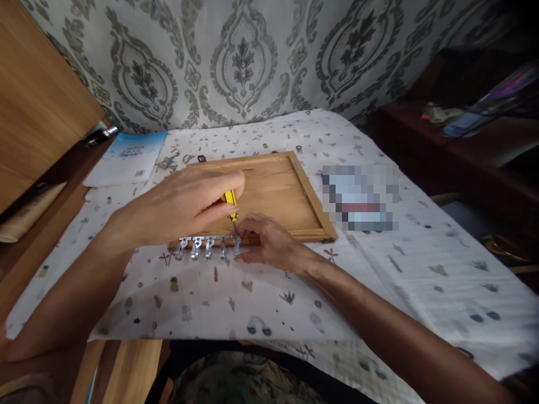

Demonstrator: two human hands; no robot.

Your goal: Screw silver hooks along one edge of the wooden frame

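My left hand (210, 193) is closed around the yellow-and-black handle of a screwdriver (230, 203). The shaft points down at the near edge of a wooden frame (273, 193) with a recessed panel, which lies flat on the cloth. Along that edge runs a metal hook rail (209, 245) with several silver hooks hanging toward me. Thumb and fingers of my right hand (269, 241) pinch the rail's right-end hook, close beside the screwdriver tip. Whether the tip sits in a screw is too small to tell.
A patterned white cloth (202, 303) covers the table. A blue-and-white book (130, 160) lies at the back left, beside a wooden cabinet (46, 73). Right of the frame is a pixelated flat object (357, 199). Dark furniture (412, 134) holding various items stands farther right.
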